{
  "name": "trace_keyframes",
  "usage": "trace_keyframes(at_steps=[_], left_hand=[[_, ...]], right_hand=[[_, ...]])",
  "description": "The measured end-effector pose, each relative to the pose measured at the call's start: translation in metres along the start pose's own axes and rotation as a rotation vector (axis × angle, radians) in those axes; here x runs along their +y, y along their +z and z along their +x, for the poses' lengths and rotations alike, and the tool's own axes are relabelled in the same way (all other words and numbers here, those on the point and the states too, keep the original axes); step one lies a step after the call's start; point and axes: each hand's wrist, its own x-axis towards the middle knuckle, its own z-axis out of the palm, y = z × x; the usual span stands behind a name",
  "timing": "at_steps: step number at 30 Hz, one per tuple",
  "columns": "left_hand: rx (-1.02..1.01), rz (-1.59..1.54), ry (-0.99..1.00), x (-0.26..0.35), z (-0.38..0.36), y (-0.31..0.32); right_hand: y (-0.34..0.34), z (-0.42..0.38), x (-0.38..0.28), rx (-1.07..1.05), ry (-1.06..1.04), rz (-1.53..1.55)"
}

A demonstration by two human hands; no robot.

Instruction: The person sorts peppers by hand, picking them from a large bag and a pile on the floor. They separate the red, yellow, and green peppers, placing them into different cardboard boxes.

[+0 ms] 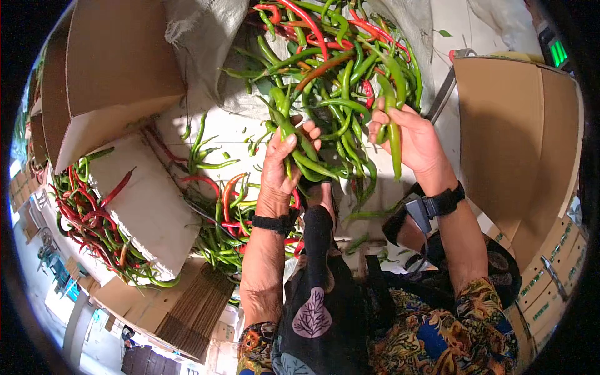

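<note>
My left hand (284,147) is closed around several green chili peppers (304,150), whose tips stick out past the fingers on both sides. To its right, my right hand (406,128) grips a couple of long, light green chili peppers (394,147) between thumb and fingers; one hangs down below the hand. Behind and between the hands lies a heap of green and red chili peppers (340,81), spilling from the mouth of a whitish woven sack (219,44). Parts of the palms are hidden by the peppers.
An open cardboard box (125,56) stands at the upper left, another cardboard box (519,137) at the right. A white foam box (150,206) at left has red and green peppers (94,219) alongside. Loose peppers (225,250) lie by my left forearm. Flattened cardboard (194,306) sits lower left.
</note>
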Motion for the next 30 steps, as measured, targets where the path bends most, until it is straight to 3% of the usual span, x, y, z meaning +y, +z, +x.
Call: trace_keyframes(at_steps=[2, 6, 15, 22, 24, 25, 26, 30], left_hand=[[-0.008, -0.100, -0.014, 0.000, -0.001, 0.004], [-0.124, -0.111, -0.030, -0.001, -0.002, -0.001], [0.107, 0.226, 0.024, -0.019, -0.010, 0.002], [0.209, 0.026, -0.006, -0.021, -0.016, 0.009], [0.193, -0.069, -0.012, -0.019, -0.023, 0.022], [0.125, 0.171, 0.062, -0.033, -0.012, -0.005], [0.091, 0.111, 0.044, -0.035, -0.009, -0.006], [0.131, 0.057, -0.005, -0.025, -0.018, 0.017]], right_hand=[[0.002, 0.001, 0.005, 0.114, 0.025, -0.119], [0.009, 0.005, 0.013, 0.060, 0.041, -0.499], [0.045, 0.011, 0.012, 0.071, 0.015, -0.392], [0.287, 0.070, -0.043, -0.605, -0.135, -0.408], [0.319, 0.087, -0.049, -0.779, -0.349, -0.430], [0.321, 0.094, -0.052, -0.783, -0.457, -0.430], [0.311, 0.101, -0.051, -0.718, -0.507, -0.445], [0.218, 0.085, -0.052, -0.281, -0.354, -0.707]])
